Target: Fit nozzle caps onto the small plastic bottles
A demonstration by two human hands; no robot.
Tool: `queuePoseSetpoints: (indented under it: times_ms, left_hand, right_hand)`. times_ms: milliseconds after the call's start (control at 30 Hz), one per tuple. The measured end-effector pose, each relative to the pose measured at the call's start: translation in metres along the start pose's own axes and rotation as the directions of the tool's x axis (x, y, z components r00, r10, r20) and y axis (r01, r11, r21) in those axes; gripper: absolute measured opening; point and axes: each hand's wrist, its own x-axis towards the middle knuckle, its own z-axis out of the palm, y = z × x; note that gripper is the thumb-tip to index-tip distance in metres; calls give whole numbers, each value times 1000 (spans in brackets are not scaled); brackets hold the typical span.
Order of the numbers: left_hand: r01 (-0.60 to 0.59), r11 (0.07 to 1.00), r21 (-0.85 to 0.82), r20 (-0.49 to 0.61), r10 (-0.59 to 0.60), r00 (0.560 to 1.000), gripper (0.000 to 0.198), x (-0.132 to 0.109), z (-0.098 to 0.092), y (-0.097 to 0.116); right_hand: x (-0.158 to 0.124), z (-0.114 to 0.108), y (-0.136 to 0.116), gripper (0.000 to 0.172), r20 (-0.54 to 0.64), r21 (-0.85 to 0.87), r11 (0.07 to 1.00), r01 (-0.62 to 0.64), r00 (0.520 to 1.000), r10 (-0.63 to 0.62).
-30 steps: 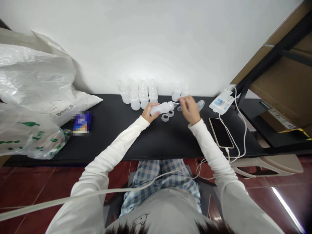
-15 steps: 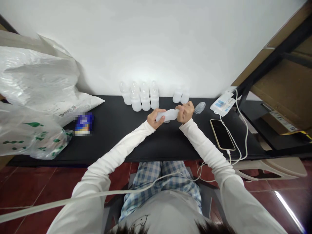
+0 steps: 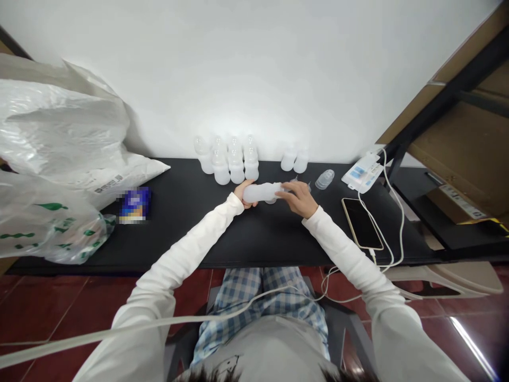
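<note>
A translucent white bottle (image 3: 262,192) lies sideways between my hands over the black table (image 3: 191,223). My left hand (image 3: 241,193) is wrapped round its base end. My right hand (image 3: 297,199) pinches the neck end with closed fingers; what sits at the neck is too small to make out. Several matching bottles (image 3: 230,158) stand upright in a cluster by the wall behind my hands. Two more bottles (image 3: 294,158) stand to their right. A clear dome cap (image 3: 325,179) lies on the table right of my right hand.
Big white plastic bags (image 3: 59,159) fill the table's left end, with a small blue packet (image 3: 134,204) beside them. A phone (image 3: 361,223) on a white cable and a white power strip (image 3: 363,171) lie at the right. A dark shelf with cardboard boxes (image 3: 457,154) stands further right.
My hands and the bottle have dropped lower and nearer me. My right hand has loosened from a full grasp on the bottle's end to a fingertip pinch at the neck.
</note>
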Motion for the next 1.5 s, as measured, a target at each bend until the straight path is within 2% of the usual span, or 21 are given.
queuePoseSetpoints:
  times_ms: [67, 133, 200, 267, 333, 400, 467, 567, 633, 667, 733, 833, 900, 967, 1033, 1100, 1167, 1233, 1267, 1400, 1500]
  left_hand:
    - [-25, 999, 25, -11, 25, 1000, 55, 1, 1, -2]
    - [-94, 993, 72, -44, 98, 994, 51, 2, 4, -6]
    - [-213, 966, 148, -87, 227, 970, 50, 4, 6, -11]
    - [-371, 895, 249, -116, 408, 906, 50, 4, 6, -16]
    - [-515, 779, 357, -89, 578, 811, 52, 5, 5, -21]
    - [-608, 660, 442, -24, 686, 728, 57, 4, 3, -23]
    - [-636, 584, 505, 27, 726, 688, 59, 3, 1, -23]
    - [-629, 498, 597, 78, 744, 664, 57, 0, 3, -20]
    - [-619, 460, 637, 100, 746, 658, 56, -2, 7, -18]
    - [-613, 467, 637, 105, 735, 670, 56, -3, 8, -18]
    - [-580, 555, 597, 106, 662, 742, 56, -4, 11, -19]
    - [-442, 777, 447, 90, 453, 887, 60, -1, 11, -20]
    - [-377, 862, 339, 86, 370, 925, 63, 5, 12, -19]
    - [-415, 871, 263, 88, 407, 909, 60, 14, 18, -15]
    - [-507, 831, 229, 66, 506, 860, 55, 26, 29, -8]
    - [-573, 779, 257, -1, 593, 805, 50, 42, 43, 1]
    - [-575, 704, 417, -90, 661, 745, 47, 60, 56, 10]
    - [-493, 621, 609, -149, 700, 698, 49, 77, 65, 21]
    - [-435, 586, 684, -161, 702, 694, 50, 84, 68, 26]
    - [-178, 514, 839, -232, 634, 738, 48, 104, 76, 40]
    - [-13, 468, 884, -309, 604, 735, 48, 108, 80, 42]
  right_hand:
    - [-8, -1, 0, 29, -40, 30, 999, 41, 998, -40]
    - [-12, -4, -1, 23, -64, 78, 996, 31, 998, -26]
    - [-12, -8, -1, 42, -81, 150, 988, -31, 996, 43]
    - [-8, -12, 0, 56, -74, 221, 965, -140, 984, 160]
    - [-3, -16, 3, 49, -10, 259, 928, -268, 960, 280]
    - [2, -20, 9, 43, 76, 294, 890, -349, 936, 342]
    - [5, -25, 16, 42, 112, 346, 867, -358, 933, 341]
    - [4, -33, 23, 42, 57, 376, 884, -277, 959, 276]
    - [1, -40, 23, 40, 18, 357, 907, -222, 973, 231]
    - [-2, -43, 23, 38, 9, 340, 919, -201, 978, 211]
    - [-9, -49, 22, 35, 8, 285, 946, -156, 987, 161]
    - [-21, -56, 28, 29, -36, 133, 989, -70, 996, 75]
    - [-24, -55, 37, 25, -168, 27, 994, -108, 980, 111]
    - [-23, -48, 46, 20, -355, -20, 972, -236, 910, 214]
    - [-18, -37, 54, 27, -491, 3, 930, -367, 809, 321]
    - [-13, -24, 57, 40, -527, 30, 890, -455, 749, 401]
    - [-11, -15, 57, 47, -499, 31, 860, -510, 737, 455]
    - [-13, -11, 56, 47, -468, 4, 843, -539, 744, 477]
    - [-16, -11, 55, 48, -462, -12, 836, -548, 745, 481]
    - [-28, -17, 54, 48, -495, -46, 816, -577, 723, 483]
    - [-31, -20, 54, 50, -522, -31, 818, -575, 707, 478]
